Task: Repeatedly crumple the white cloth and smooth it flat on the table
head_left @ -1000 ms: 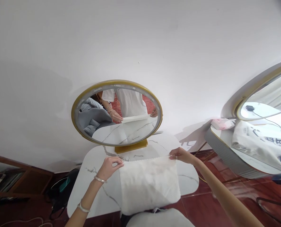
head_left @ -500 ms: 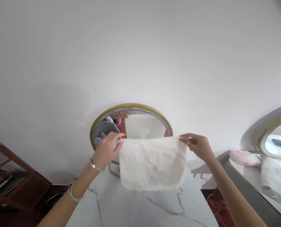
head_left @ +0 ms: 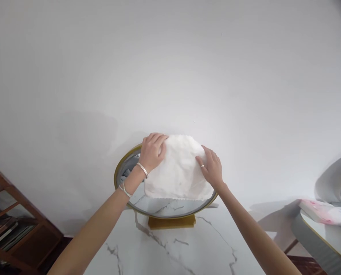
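A white cloth (head_left: 177,170) lies spread against the upper part of a round gold-framed mirror (head_left: 167,208) that stands on a white marble table (head_left: 170,248). My left hand (head_left: 151,151) lies on the cloth's top left corner, fingers curled over its edge; two bracelets ring that wrist. My right hand (head_left: 212,168), with a ring on one finger, presses flat on the cloth's right side with fingers stretched out. The cloth hides most of the mirror glass; only the left rim and lower strip show.
A plain white wall fills the upper view. A dark wooden shelf (head_left: 7,217) with books stands at the lower left. At the right edge a second table (head_left: 316,236) carries a pink and white packet (head_left: 322,212).
Both hands carried the cloth up from the table and laid it against the mirror. The view tilted upward, and the pinching fingers now rest on the cloth.
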`<state>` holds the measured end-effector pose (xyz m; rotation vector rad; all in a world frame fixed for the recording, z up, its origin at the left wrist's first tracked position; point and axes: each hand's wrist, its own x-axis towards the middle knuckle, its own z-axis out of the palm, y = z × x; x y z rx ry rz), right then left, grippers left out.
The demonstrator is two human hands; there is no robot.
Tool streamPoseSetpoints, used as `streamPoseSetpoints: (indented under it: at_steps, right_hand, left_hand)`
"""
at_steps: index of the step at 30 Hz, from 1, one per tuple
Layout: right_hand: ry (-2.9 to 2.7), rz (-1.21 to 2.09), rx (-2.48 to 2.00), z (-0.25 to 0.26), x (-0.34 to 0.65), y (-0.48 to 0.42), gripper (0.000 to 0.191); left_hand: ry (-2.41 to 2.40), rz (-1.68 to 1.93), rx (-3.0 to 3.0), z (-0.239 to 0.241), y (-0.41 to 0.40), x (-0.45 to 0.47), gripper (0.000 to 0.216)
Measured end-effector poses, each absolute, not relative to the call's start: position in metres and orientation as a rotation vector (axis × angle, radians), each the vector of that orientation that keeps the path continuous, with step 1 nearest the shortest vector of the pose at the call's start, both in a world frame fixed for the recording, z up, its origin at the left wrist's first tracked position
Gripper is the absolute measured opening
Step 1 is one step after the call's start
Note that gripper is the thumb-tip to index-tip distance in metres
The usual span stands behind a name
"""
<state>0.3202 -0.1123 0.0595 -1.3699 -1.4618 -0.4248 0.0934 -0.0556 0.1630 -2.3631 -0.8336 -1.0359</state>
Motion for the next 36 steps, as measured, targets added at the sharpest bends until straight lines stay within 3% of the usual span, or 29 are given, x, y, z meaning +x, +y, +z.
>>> streamPoseSetpoints:
  at_steps: [3,6,12,15,19,26,36]
  right_hand:
    - [-1.373,-0.554,-1.388,0.058,0.312,-0.106,0.038]
    - [-1.309,-0.644,-1.327,0.064,0.303,-0.096,0.031]
    - [-1.369,-0.693,-1.195,0.107,0.272,-0.081,0.026]
    - [-1.507,-0.700,-1.210,0.134,0.247,-0.076,0.030]
    - [-1.690,-0.750,-1.265,0.146,0.222,-0.072,0.036]
    - [-1.554,-0.831,-1.334,0.120,0.258,-0.081,0.033]
    - [-1.026,-0.373,-1.414,0.003,0.328,-0.111,0.042]
  left_hand:
    - [-0.767,-1.004,-2.358,0.154,-0.052,0.096,0.038]
    - [-0.764,-1.145,-2.346,0.153,-0.047,0.097,0.031]
    - [-1.007,-1.424,-2.298,0.172,-0.029,0.072,0.027]
    - [-1.248,-1.408,-2.417,0.183,-0.022,0.054,0.020]
    - [-1.064,-1.251,-2.573,0.183,-0.034,0.056,0.032]
    - [-0.863,-0.808,-2.357,0.173,-0.055,0.117,0.033]
    - [-0.406,-0.433,-2.385,0.138,-0.077,0.232,0.036]
